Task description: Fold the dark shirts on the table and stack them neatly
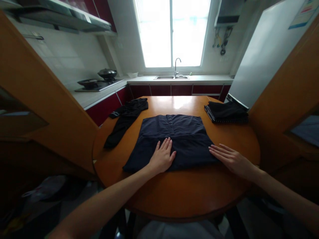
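A dark navy garment (171, 127), perhaps a shirt with a front placket, lies folded flat on the round wooden table (179, 196). Its near part is doubled over, leaving a crease across the middle. My left hand (162, 156) rests palm down on the folded layer near the centre, fingers stretched out and thumb apart. At the garment's right edge lies my right hand (233, 159), fingers extended flat with the tips touching the cloth. Neither hand grips anything.
Crumpled black clothing (128, 116) lies at the table's left. A stack of folded dark clothes (226, 112) sits at the right back. Beyond are a counter with a sink (171, 77), a stove with a lidded wok (107, 73) and a pan (87, 83), and a white fridge (259, 53).
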`<move>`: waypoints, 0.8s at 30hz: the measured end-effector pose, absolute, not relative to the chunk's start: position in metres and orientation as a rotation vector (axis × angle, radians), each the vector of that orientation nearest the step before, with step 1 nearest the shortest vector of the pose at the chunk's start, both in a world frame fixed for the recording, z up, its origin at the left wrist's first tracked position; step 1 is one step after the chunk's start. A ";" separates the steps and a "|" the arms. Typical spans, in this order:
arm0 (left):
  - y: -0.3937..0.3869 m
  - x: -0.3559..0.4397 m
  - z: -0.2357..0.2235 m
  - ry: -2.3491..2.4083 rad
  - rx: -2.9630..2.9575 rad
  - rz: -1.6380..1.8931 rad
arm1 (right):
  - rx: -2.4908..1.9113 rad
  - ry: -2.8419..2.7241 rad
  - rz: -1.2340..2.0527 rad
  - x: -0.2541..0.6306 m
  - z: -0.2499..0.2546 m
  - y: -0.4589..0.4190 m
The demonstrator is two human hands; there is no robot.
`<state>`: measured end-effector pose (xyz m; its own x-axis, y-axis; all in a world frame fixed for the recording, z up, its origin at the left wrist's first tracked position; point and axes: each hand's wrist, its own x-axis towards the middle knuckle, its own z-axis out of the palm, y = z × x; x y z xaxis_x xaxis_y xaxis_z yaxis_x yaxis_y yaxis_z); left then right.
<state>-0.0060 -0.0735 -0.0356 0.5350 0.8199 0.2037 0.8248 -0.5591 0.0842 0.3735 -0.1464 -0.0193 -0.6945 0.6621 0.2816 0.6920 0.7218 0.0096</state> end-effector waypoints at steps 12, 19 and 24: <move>-0.082 0.004 -0.026 -1.407 -2.746 -0.356 | -1.293 -2.550 0.004 0.342 -0.005 -0.157; -0.090 0.014 -0.032 -1.271 -2.828 -0.322 | -1.356 -2.322 -0.055 0.227 -0.017 -0.122; -0.085 0.006 -0.032 -1.264 -2.850 -0.286 | -1.395 -2.446 0.047 0.204 -0.047 -0.111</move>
<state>0.0063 -0.0850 -0.0322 0.6573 0.7340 0.1706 0.7359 -0.6740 0.0645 0.2039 -0.1108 -0.0467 -0.4698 0.8431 0.2617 0.8324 0.5218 -0.1866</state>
